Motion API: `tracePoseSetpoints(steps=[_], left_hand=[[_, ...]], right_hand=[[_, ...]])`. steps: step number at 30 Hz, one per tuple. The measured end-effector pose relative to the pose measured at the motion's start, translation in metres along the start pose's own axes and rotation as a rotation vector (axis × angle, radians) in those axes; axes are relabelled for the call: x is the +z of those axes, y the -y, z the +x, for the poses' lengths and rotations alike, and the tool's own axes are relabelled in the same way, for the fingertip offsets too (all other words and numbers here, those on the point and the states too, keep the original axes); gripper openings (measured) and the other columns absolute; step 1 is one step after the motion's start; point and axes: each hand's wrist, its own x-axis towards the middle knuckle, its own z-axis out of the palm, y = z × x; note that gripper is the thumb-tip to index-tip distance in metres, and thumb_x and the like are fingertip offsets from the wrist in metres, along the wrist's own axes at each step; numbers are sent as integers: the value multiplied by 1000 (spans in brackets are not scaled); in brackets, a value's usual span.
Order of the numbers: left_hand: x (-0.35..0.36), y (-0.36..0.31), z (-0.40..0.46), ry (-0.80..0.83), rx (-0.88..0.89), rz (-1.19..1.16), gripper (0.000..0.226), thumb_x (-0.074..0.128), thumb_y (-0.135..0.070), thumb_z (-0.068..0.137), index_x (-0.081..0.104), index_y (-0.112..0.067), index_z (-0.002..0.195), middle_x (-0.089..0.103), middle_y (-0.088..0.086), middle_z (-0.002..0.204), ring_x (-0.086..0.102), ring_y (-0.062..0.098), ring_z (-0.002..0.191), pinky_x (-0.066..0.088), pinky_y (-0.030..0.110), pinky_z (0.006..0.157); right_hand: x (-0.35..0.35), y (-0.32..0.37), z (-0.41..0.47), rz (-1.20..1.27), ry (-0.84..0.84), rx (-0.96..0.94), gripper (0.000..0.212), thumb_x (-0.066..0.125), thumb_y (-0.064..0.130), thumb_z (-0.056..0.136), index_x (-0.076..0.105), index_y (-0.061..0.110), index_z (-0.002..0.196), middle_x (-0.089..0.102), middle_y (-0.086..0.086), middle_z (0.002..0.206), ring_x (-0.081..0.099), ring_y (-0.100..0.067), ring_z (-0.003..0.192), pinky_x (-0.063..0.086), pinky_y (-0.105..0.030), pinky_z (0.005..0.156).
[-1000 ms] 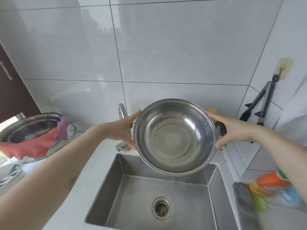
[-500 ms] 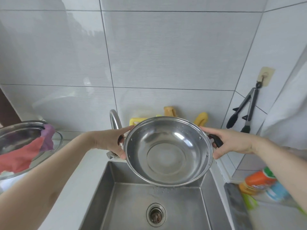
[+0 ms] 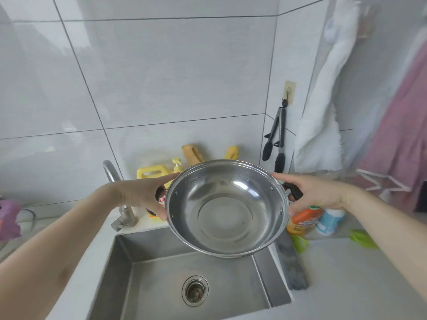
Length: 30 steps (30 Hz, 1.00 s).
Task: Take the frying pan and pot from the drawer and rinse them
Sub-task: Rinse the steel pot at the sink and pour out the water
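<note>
A shiny steel pot (image 3: 225,211) with two black side handles is held in the air above the back right of the sink (image 3: 261,269), tilted so its empty inside faces me. My left hand (image 3: 143,195) grips its left handle and my right hand (image 3: 316,192) grips its right handle. No water runs from the faucet (image 3: 109,169), which stands behind my left wrist. No frying pan is in view.
Yellow and orange soap bottles (image 3: 152,172) stand behind the sink. Black tongs (image 3: 276,137) hang on the right wall beside white and pink towels (image 3: 323,112). An orange bottle (image 3: 305,218), a blue-white bottle (image 3: 329,220) and green items (image 3: 362,236) sit on the right counter. A purple cloth (image 3: 9,215) lies at far left.
The pot has come lower and slightly right, tilting less steeply. The view has swung right, so the bowl with cloths on the left has almost left the frame and the towels appear.
</note>
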Motion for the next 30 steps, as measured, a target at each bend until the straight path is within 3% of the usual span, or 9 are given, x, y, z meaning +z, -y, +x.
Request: tracePoseSetpoints(steps=[4, 7, 10, 15, 17, 21, 26, 28, 30], left_hand=[[27, -64, 27, 84, 101, 8, 104, 83, -10, 71, 25, -66, 137, 46, 0, 72, 45, 14, 66, 46, 24, 61], [61, -120, 53, 138, 181, 33, 106, 86, -13, 69, 25, -64, 139, 53, 7, 84, 50, 14, 70, 50, 28, 65], [107, -188, 75, 176, 238, 41, 107, 87, -16, 66, 25, -68, 136, 50, 8, 84, 51, 16, 73, 51, 28, 70], [197, -314, 106, 298, 413, 82, 106, 85, -5, 67, 30, -65, 135, 49, 1, 75, 49, 13, 67, 53, 31, 64], [234, -369, 117, 347, 485, 113, 107, 82, 0, 68, 29, -64, 136, 46, 1, 71, 48, 12, 62, 49, 27, 59], [306, -482, 137, 527, 642, 181, 100, 76, 9, 72, 32, -55, 136, 65, -9, 76, 58, 8, 70, 52, 28, 60], [398, -627, 160, 690, 807, 307, 110, 83, -3, 68, 25, -61, 142, 64, 19, 106, 63, 26, 83, 56, 34, 68], [440, -683, 163, 773, 869, 335, 108, 84, -8, 70, 23, -64, 140, 69, -7, 111, 67, 15, 95, 58, 32, 79], [483, -734, 163, 825, 963, 397, 110, 90, -19, 68, 20, -62, 142, 58, -28, 128, 55, -1, 120, 47, 30, 102]], right_hand=[[-18, -22, -82, 69, -39, -10, 93, 81, -7, 69, 45, 41, 140, 58, -1, 137, 50, -31, 130, 43, -52, 105], [-34, -42, -161, 14, -155, 48, 92, 79, -8, 70, 45, 44, 139, 63, 4, 128, 57, -32, 117, 48, -47, 101], [-53, -75, -249, 15, -260, 141, 96, 81, -6, 69, 43, 45, 140, 68, 22, 103, 63, -9, 93, 54, -27, 82], [-74, -123, -411, -33, -447, 275, 104, 92, 22, 62, 34, 47, 146, 41, 29, 145, 33, 4, 137, 30, -34, 117], [-75, -135, -477, -1, -527, 329, 103, 92, 20, 63, 36, 48, 145, 39, 30, 146, 32, 6, 137, 27, -30, 116], [-64, -155, -607, 88, -702, 448, 103, 95, 25, 58, 39, 55, 139, 50, 24, 140, 46, -2, 130, 39, -34, 109], [-27, -169, -753, 147, -974, 577, 98, 90, 14, 66, 40, 49, 142, 60, 16, 130, 59, -9, 115, 49, -39, 102], [-10, -172, -802, 138, -1045, 603, 95, 88, 12, 69, 40, 45, 143, 61, 15, 129, 56, -22, 122, 44, -42, 107], [6, -173, -848, 168, -1121, 643, 93, 87, 9, 69, 41, 43, 143, 60, 16, 132, 53, -19, 127, 43, -37, 108]])
